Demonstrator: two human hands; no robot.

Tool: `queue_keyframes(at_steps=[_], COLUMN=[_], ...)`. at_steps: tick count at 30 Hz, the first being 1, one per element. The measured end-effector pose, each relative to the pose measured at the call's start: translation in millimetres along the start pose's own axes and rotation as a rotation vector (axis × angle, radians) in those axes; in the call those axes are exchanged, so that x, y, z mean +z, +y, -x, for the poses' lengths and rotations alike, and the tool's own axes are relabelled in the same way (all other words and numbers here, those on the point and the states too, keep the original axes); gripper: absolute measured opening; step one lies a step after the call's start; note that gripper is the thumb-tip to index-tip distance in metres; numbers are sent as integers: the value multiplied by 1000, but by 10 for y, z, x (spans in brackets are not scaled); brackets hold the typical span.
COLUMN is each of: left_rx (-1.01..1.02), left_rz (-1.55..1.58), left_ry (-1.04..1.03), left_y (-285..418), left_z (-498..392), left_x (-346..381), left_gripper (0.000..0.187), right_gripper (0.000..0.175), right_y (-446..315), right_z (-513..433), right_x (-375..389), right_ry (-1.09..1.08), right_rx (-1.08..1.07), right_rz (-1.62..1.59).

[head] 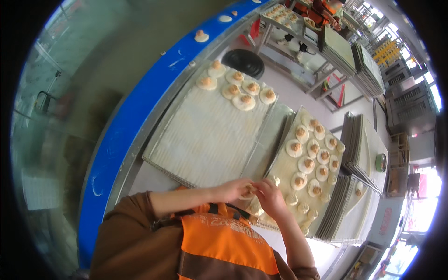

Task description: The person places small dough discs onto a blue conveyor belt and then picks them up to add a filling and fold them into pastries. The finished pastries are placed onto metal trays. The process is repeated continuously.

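Close to my chest, both hands meet around a filled dough round [247, 191]. My left hand [232, 190] cups it from one side, and the fingers of my right hand [270, 196] pinch its edge. Just beyond lies a tray [203, 140] with several flat dough rounds topped with filling [244, 101] at its far end. To the right, another tray [285, 171] bears more topped rounds [308, 164], with several gathered, closed dough pieces [291, 199] at its near end. The underside of the held dough is hidden by my fingers.
A blue conveyor belt [140, 94] runs along the left, carrying a few dough rounds [201, 36]. Stacked trays [332, 206] stand at the right. A black round lid or tub [243, 63] is on the floor beyond. A co-worker [325, 12] is at a far table.
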State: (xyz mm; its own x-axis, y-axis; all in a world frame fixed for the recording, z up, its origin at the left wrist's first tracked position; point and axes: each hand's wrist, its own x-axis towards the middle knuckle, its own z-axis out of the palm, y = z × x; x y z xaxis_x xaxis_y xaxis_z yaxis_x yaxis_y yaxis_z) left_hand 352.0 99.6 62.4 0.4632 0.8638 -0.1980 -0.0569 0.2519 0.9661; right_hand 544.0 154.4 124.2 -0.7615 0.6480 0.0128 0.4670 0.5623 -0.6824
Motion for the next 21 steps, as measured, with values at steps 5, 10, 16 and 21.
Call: queue_keyframes(at_steps=[5, 10, 16, 21], left_rx=[-353, -344, 51, -315], left_rz=[160, 243, 121, 256], left_ry=[-124, 18, 116, -89], left_y=[48, -28, -197, -103], left_z=[6, 11, -5, -74], left_x=[-99, -11, 215, 57], left_gripper=[27, 43, 35, 20], right_gripper=[22, 18, 16, 24], right_y=[25, 98, 52, 61], right_z=[45, 36, 42, 46], right_x=[104, 190, 91, 86], right_ry=[30, 81, 127, 42], right_rx=[80, 162, 100, -124], right_rz=[-203, -63, -175, 127])
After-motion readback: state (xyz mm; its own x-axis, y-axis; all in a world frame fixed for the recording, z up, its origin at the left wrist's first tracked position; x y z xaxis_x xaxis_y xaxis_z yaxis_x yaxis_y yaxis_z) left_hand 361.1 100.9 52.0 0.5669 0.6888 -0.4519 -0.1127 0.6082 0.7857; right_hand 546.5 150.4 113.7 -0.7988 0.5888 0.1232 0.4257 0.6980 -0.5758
